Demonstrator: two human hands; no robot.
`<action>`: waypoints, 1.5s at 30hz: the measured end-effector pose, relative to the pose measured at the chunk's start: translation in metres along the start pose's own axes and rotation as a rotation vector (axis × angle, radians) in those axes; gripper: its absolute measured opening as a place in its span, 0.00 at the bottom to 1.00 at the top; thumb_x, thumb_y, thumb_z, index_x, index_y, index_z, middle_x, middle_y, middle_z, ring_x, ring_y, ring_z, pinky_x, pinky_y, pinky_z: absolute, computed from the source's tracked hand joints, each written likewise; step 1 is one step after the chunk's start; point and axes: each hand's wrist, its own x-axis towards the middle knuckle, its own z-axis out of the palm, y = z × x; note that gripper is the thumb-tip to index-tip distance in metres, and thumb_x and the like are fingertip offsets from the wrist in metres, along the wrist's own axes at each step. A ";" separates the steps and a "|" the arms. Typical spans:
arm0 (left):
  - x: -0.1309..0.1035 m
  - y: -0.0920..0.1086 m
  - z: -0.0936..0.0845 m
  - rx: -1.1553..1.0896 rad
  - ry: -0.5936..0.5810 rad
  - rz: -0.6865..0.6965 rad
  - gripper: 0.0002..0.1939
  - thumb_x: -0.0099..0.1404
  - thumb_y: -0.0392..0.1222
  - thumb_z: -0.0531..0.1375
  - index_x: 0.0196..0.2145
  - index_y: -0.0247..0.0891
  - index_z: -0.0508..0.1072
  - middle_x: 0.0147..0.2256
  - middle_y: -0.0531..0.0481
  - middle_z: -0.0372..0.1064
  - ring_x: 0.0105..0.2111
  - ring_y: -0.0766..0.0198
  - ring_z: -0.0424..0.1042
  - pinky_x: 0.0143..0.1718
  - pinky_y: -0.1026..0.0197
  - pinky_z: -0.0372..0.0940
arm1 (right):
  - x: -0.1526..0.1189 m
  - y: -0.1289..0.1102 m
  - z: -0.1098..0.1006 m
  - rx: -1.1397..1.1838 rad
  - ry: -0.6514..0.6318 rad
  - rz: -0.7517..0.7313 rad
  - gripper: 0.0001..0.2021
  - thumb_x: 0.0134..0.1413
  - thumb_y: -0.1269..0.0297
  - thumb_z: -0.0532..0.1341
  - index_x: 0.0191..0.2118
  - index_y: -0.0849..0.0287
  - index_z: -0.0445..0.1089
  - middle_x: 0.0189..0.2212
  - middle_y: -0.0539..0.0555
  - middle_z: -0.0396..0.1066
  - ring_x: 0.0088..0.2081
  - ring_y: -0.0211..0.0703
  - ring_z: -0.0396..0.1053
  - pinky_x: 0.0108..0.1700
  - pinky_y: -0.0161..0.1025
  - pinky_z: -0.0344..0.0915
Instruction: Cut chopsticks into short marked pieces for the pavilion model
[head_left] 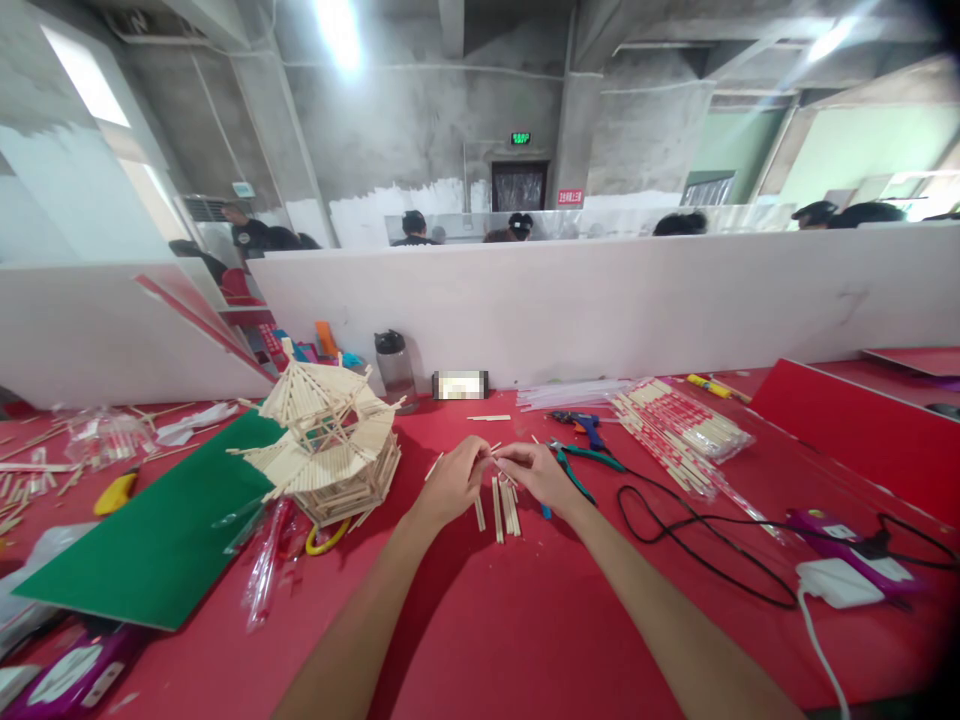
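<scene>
Close together over the red table, my left hand (456,480) and my right hand (543,476) both have their fingertips pinched. Between them is a short, thin wooden stick (493,454), partly hidden by the fingers. Several cut wooden sticks (499,518) lie on the table just below the hands, and another pair of sticks (489,417) lies beyond them. Right of my right hand are teal-handled cutting pliers (576,470) and a blue glue gun (589,430). To the left stands a tiered pavilion model (341,462) built of wooden sticks.
A bottle (395,372) and a phone (460,385) stand by the white partition (600,300). Bagged chopsticks (675,430), clear glue sticks (566,394) and a black cable (675,530) lie right. A green board (172,530) and yellow cutter (116,492) lie left. People sit beyond the partition.
</scene>
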 end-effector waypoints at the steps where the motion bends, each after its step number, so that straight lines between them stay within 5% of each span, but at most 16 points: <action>1: 0.000 0.000 0.000 0.006 -0.004 0.004 0.07 0.70 0.42 0.49 0.37 0.41 0.64 0.32 0.53 0.67 0.29 0.65 0.64 0.34 0.63 0.59 | 0.000 -0.001 0.000 -0.007 -0.006 -0.007 0.13 0.55 0.55 0.62 0.38 0.58 0.76 0.33 0.53 0.76 0.31 0.41 0.70 0.35 0.37 0.68; 20: 0.000 0.003 0.003 0.154 -0.082 -0.025 0.05 0.68 0.35 0.47 0.38 0.43 0.61 0.33 0.53 0.65 0.29 0.62 0.65 0.31 0.62 0.55 | -0.002 -0.001 0.013 0.321 0.037 0.222 0.18 0.43 0.54 0.70 0.38 0.59 0.72 0.29 0.51 0.74 0.26 0.39 0.73 0.33 0.39 0.72; 29: 0.008 -0.037 -0.038 0.326 0.166 -0.217 0.15 0.72 0.41 0.43 0.30 0.40 0.62 0.29 0.50 0.67 0.31 0.61 0.67 0.34 0.60 0.57 | 0.002 -0.003 0.002 0.306 0.219 0.229 0.14 0.43 0.55 0.69 0.33 0.58 0.71 0.23 0.50 0.72 0.23 0.39 0.71 0.29 0.37 0.71; 33: 0.007 -0.055 -0.046 0.519 -0.041 -0.421 0.12 0.70 0.43 0.49 0.33 0.38 0.68 0.32 0.45 0.72 0.35 0.59 0.71 0.37 0.60 0.59 | 0.003 0.001 -0.001 0.288 0.237 0.219 0.14 0.44 0.54 0.68 0.32 0.57 0.70 0.22 0.48 0.72 0.23 0.40 0.71 0.28 0.36 0.71; 37: 0.000 -0.065 -0.033 0.529 -0.289 -0.606 0.11 0.65 0.48 0.56 0.35 0.38 0.73 0.36 0.42 0.76 0.38 0.56 0.75 0.37 0.60 0.62 | 0.003 0.004 0.000 0.297 0.216 0.206 0.14 0.44 0.53 0.68 0.33 0.57 0.70 0.23 0.48 0.72 0.24 0.39 0.71 0.31 0.38 0.71; 45: -0.007 -0.070 -0.018 0.551 -0.386 -0.664 0.10 0.60 0.46 0.58 0.34 0.37 0.74 0.34 0.37 0.76 0.36 0.49 0.76 0.34 0.58 0.63 | 0.005 0.007 -0.005 0.131 0.207 0.145 0.15 0.45 0.54 0.68 0.35 0.60 0.73 0.26 0.53 0.76 0.25 0.38 0.70 0.27 0.34 0.64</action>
